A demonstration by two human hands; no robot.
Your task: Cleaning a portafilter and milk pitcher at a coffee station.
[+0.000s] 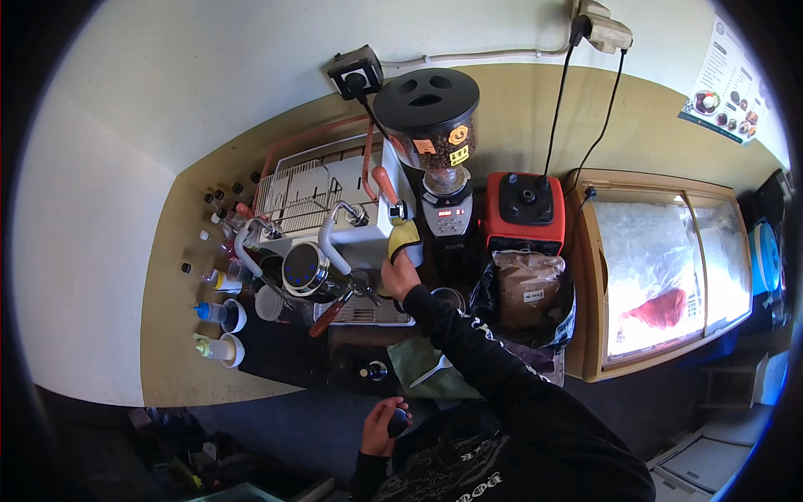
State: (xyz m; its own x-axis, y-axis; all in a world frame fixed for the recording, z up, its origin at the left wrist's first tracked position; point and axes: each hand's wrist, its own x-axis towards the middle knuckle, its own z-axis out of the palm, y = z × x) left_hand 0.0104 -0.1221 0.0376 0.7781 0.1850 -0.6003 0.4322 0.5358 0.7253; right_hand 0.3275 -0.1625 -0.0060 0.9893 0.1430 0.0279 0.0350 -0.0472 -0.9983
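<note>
My right hand [400, 277] reaches to the right front corner of a white espresso machine [376, 241], its fingers on a yellow cloth with dark edging [404, 234]. The cloth hangs below a steam knob with an orange handle [384, 184]. Close to my body, my left hand [378, 427] is closed around a small dark rounded object [398, 423]; its kind cannot be told. A portafilter with a reddish wooden handle [330, 318] sits at the machine's front, above the slatted drip tray [364, 313]. A coffee grinder [446, 216] with beans in its hopper stands right of the machine.
A red blender base [526, 213], a bag of brown powder [529, 292] and a glass-topped display case [652, 276] stand at the right. A white plastic spoon [431, 371] lies on a green cloth [408, 357]. Squeeze bottles [216, 312] stand at the left; power cords hang behind.
</note>
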